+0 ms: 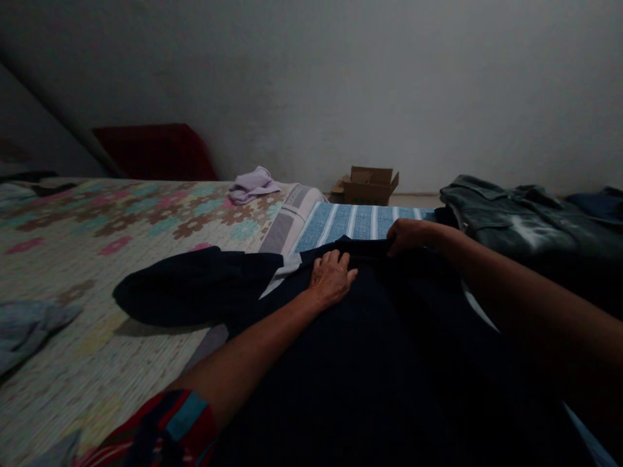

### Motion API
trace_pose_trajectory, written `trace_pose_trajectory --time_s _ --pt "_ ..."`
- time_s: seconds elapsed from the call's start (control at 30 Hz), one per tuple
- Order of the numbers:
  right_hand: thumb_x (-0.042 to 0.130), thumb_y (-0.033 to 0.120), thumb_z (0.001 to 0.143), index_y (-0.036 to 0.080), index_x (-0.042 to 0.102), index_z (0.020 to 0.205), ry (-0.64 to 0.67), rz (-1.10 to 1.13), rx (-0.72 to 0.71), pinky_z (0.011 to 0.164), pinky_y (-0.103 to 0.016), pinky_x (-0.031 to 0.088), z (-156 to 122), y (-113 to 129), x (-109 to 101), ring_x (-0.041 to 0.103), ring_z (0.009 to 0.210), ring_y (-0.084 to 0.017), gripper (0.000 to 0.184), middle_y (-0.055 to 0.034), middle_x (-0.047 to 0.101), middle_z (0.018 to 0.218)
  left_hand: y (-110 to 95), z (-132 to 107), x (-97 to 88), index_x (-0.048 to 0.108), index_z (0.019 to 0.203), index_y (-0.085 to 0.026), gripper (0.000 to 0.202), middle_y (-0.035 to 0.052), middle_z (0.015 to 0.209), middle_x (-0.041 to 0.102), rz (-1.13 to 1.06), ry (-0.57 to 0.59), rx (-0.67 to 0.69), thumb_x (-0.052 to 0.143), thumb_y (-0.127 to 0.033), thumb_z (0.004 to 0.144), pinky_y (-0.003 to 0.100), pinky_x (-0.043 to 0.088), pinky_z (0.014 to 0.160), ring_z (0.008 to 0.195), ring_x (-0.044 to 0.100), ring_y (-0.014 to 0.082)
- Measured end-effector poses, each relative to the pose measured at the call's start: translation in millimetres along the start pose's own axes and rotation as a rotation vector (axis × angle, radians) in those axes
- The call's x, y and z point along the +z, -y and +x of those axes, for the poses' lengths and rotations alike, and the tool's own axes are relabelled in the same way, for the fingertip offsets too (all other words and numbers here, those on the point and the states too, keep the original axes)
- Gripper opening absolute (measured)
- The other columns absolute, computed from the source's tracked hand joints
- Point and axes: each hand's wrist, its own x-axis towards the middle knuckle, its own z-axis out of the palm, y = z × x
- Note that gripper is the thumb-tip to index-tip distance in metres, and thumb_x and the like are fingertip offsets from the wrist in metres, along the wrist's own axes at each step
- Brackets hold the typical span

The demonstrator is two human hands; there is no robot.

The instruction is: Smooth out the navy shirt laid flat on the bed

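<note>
1. The bed (97, 363) carries a floral sheet, with a striped cloth (355, 222) at its far end.
2. A dark garment (370, 350) lies spread across the bed, one sleeve flung left.
3. Jeans (516, 214) sit piled to the right.
4. The left hand (331, 277) presses flat and open on the garment.
5. The right hand (409, 235) pinches the garment's far edge, fingers curled shut on it.
6. A lilac cloth (254, 184) and a box (368, 185) lie beyond.

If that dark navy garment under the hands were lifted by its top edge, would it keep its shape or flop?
Probably flop: the dark garment lies flat, its sleeve spilling limp onto the bedspread. Likely light, since the right hand pinches its edge easily. The left hand pressing it suggests it slides.
</note>
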Motion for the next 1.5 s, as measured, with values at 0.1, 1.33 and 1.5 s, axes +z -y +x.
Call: trace_pose_trajectory --time_s 0.1,1.33,1.5 --pt "0.068 0.015 0.060 0.019 0.065 0.062 -0.196 -0.178 -0.018 0.051 -0.026 0.037 1.8 -0.2 9.7 0.056 0.057 -0.016 0.006 -0.0036 0.061 0.061 -1.9 -1.7 0.5 0.042 0.126 -0.018 0.046 0.0138 0.128 0.047 -0.026 0.042 -0.009 0.038 -0.046 0.090 0.045 0.034 0.094 0.120 0.040 0.0291" --pt "0.070 0.019 0.057 0.017 0.069 0.091 -0.471 0.223 0.148 0.051 -0.026 0.044 11.6 -45.5 43.6 0.059 0.058 -0.018 0.034 -0.0012 0.062 0.062 -38.2 4.4 -7.3 0.026 0.140 -0.007 0.068 0.0225 0.147 0.022 -0.058 0.234 -0.004 0.034 -0.053 0.089 0.047 0.018 0.107 0.137 0.016 0.0345" --pt "0.069 0.015 0.055 0.018 0.069 0.088 -0.419 0.299 0.075 0.048 -0.025 0.045 9.3 -48.2 40.6 0.058 0.054 -0.015 0.033 -0.0003 0.064 0.063 -47.2 7.6 -10.1 0.048 0.120 -0.011 0.037 0.0147 0.132 0.048 -0.072 0.029 0.247 0.038 -0.031 0.090 0.037 0.030 0.102 0.124 0.040 0.0261"
